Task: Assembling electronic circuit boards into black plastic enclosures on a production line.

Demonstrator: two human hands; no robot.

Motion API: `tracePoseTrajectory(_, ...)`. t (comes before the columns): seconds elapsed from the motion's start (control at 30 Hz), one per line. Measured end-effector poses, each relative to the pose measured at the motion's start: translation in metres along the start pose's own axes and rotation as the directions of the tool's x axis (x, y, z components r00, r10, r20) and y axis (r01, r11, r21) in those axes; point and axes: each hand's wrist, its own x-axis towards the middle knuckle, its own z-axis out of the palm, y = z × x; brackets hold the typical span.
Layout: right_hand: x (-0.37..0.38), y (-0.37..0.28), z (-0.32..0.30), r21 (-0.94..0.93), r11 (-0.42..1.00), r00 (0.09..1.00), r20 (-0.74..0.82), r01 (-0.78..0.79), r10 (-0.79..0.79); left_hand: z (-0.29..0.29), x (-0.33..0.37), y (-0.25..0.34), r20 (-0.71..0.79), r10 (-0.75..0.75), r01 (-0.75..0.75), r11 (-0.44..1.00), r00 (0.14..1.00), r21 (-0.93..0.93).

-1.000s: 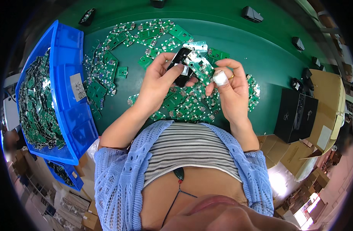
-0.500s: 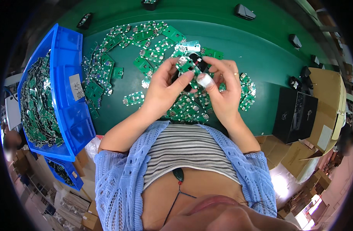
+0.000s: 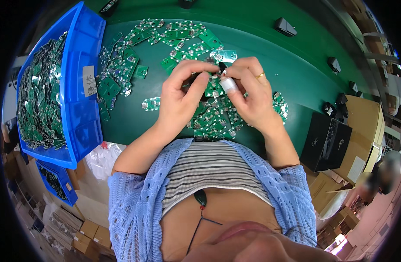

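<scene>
- While the desk (image 3: 133,117) to the right of the blue bin (image 3: 80,139) is strewn with loose circuit boards (image 3: 212,122), a dark casing (image 3: 194,78) is held well apart from the bin by the left hand (image 3: 178,94), its thumb and fingers curled in.
- Farther from the bin, the right hand (image 3: 255,94) is drawn nearly closed, and a small black piece (image 3: 222,67) appears to be pinched at its fingertips, though the contact is mostly hidden.
- Right of the bin, between the hands, a green board (image 3: 214,88) is seen.
- Should the pinch slip, the small black piece could be lost among the loose circuit boards.
- Touch could be dulled by the white wrapping (image 3: 229,85) on the right thumb.
- If force were applied askew, the green board could be scratched or bent.
</scene>
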Motion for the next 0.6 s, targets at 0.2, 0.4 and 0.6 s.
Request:
tracePoseTrajectory(0.2,0.010,-0.021,-0.007,-0.321,0.934,0.969,0.231,0.156,-0.083,-0.009,0.001,-0.013,-0.006,0.201,-0.200,0.979,0.980,0.045)
tracePoseTrajectory(0.4,0.002,-0.033,0.001,-0.160,0.980,0.988,0.076,-0.121,0.134,-0.010,0.003,-0.015,-0.038,0.252,-0.252,0.968,0.967,0.016)
tracePoseTrajectory(0.6,-0.013,-0.016,0.019,0.202,0.945,0.963,-0.023,-0.258,0.268,-0.012,-0.008,-0.014,0.106,-0.113,0.132,0.972,0.988,-0.196)
